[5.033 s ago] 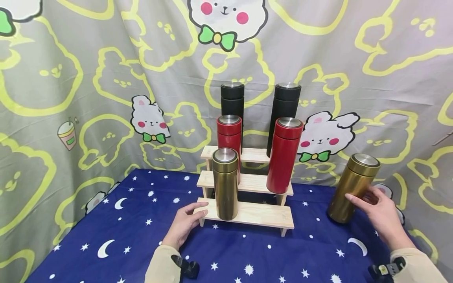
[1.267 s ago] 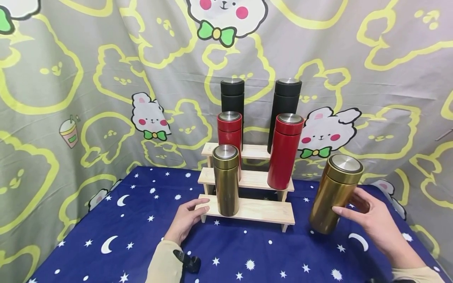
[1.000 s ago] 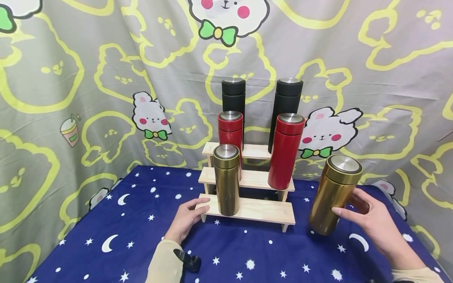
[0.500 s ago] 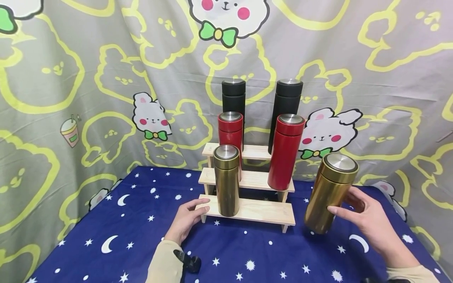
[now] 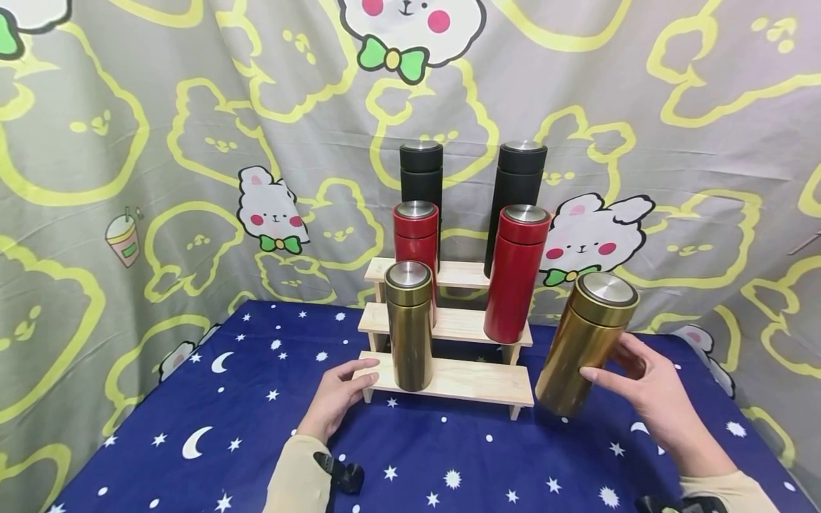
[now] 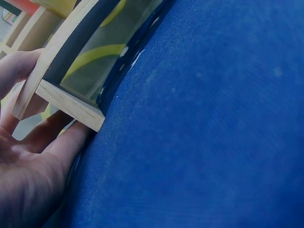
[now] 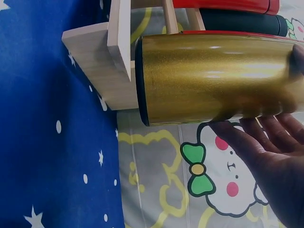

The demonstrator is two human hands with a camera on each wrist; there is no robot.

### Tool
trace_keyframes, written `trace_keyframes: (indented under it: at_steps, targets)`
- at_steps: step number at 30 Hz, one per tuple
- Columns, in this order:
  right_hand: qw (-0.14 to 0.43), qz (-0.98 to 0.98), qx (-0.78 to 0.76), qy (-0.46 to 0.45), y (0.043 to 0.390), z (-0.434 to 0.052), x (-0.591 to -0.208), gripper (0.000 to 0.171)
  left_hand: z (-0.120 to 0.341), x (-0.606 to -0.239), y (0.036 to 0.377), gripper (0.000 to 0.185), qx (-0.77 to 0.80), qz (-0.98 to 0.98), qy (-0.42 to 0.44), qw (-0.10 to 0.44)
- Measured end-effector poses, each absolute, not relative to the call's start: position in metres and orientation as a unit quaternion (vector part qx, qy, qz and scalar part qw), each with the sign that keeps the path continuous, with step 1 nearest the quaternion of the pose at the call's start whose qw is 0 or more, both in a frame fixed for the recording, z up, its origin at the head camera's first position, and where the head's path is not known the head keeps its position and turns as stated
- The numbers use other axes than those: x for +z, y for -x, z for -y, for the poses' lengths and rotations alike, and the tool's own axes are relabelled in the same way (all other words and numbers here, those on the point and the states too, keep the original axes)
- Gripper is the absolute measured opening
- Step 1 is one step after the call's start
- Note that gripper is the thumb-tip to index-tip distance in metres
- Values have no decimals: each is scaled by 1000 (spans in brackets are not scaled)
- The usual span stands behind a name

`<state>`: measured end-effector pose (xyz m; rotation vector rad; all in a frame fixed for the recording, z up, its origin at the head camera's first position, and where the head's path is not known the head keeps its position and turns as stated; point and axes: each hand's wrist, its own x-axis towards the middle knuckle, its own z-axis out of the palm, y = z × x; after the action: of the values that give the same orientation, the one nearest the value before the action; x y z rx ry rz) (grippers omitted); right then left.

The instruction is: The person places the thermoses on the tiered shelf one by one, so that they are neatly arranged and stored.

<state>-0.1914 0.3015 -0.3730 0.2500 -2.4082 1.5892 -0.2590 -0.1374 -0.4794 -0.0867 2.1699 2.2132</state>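
My right hand (image 5: 661, 399) grips a gold thermos bottle (image 5: 577, 360) round its body. The bottle leans with its steel-topped lid to the right, its base close beside the right end of the bottom step in the head view. My left hand (image 5: 336, 399) holds the left end of the bottom step of a three-step wooden display stand (image 5: 487, 381); the left wrist view shows the thumb at the board and fingers by the leg (image 6: 71, 107). Another gold thermos (image 5: 410, 335) stands upright on that step, towards its left.
On the middle step stand a left red thermos (image 5: 415, 246) and a right red thermos (image 5: 513, 285). Behind them, on the top step, are a left black thermos (image 5: 421, 189) and a right black one (image 5: 518, 192). A patterned curtain (image 5: 212, 142) hangs behind the blue star-print cloth (image 5: 256, 456).
My right hand has carried the gold thermos leftward from the right side, up to the stand's right end. My left hand stays at the bottom step.
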Motion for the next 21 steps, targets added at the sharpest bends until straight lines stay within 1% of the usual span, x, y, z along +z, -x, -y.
trace_keyframes:
  at_steps: [15,21]
  targets:
    - [122,829,539,-85,194,-296,-373,63,137,-478,259,34,711,-703,27,18]
    - [125,822,545,-107,195,-290,-370,59,137,-478,257,36,711,-703,25,19]
